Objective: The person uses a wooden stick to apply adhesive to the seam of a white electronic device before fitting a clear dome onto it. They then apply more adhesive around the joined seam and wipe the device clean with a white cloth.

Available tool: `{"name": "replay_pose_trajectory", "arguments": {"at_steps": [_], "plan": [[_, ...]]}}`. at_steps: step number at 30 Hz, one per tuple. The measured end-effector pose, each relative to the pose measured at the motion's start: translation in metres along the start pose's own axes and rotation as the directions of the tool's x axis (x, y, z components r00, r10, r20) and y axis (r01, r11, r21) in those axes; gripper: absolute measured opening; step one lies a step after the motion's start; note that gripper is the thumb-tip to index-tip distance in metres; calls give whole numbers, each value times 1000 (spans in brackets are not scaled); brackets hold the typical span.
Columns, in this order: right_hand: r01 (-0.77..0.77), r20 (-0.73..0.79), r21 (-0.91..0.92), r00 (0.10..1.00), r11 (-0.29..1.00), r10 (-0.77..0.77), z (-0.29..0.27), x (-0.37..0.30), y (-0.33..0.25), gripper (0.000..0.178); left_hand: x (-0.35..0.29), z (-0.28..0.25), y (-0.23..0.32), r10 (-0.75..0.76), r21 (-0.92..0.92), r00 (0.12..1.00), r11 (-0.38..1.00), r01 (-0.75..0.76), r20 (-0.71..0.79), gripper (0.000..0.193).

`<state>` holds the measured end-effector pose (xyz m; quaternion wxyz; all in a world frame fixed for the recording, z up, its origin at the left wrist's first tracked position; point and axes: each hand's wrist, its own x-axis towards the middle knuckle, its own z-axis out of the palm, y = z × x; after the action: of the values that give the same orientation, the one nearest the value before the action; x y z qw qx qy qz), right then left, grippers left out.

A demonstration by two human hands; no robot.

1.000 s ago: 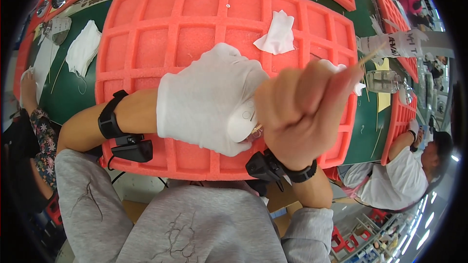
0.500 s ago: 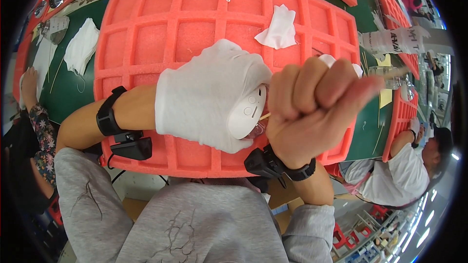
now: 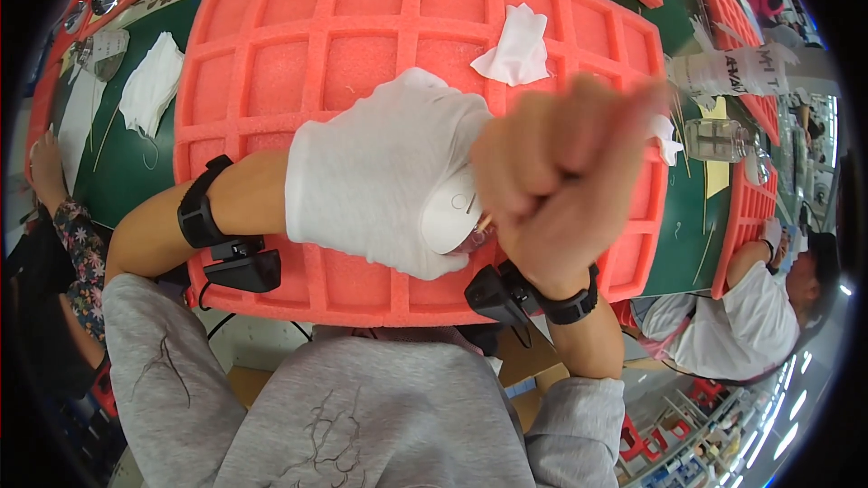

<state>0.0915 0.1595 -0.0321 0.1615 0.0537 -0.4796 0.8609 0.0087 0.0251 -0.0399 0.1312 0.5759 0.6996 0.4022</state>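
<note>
In the middle, my left hand (image 3: 384, 176), in a white glove, is wrapped round a smooth white plastic housing (image 3: 449, 217) with rounded ends and small cut-outs. A translucent part shows at the housing's lower edge. My bare right hand (image 3: 561, 181) is closed in a pinch just right of the housing, partly covering it and blurred by motion. The tip of a thin wooden stick (image 3: 485, 220) pokes out below the right fingers, against the housing; its rest is hidden in the hand. Both hands are above a red foam tray (image 3: 407, 23) with square compartments.
A crumpled white cloth (image 3: 517, 45) lies on the tray's far right. Left of the tray are a white face mask (image 3: 151, 86) and a thin stick. On the right stand a glass jar (image 3: 719, 140) and a plastic-wrapped roll (image 3: 737, 72). People sit at both sides.
My right hand has swung left and slightly up, covering more of the white housing. The stick's far end, seen at the right earlier, no longer shows. My left hand keeps its hold.
</note>
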Motion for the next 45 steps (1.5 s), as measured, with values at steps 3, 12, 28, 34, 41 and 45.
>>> {"name": "replay_pose_trajectory", "arguments": {"at_steps": [3,12,28,34,41,45], "plan": [[72,38,-162,997,984,-66,5,-6,1,57,6,-2,3,-48,35,977,999,42,210,38],[196,-36,129,981,972,-193,4,1,2,59,1,-2,0,-19,28,1000,999,19,9,37],[-274,-282,-796,957,539,70,6,-117,-55,42,-14,3,11,-42,104,998,994,37,45,72],[-16,22,-958,991,286,129,14,-115,-54,52,-18,5,17,-115,226,993,967,119,-30,74],[-22,-4,-951,998,307,59,20,-120,-46,63,-14,13,23,-92,267,988,956,122,-120,65],[-43,-23,-945,998,325,67,21,-112,-50,61,-12,13,24,-82,268,988,957,115,-129,61]]}}
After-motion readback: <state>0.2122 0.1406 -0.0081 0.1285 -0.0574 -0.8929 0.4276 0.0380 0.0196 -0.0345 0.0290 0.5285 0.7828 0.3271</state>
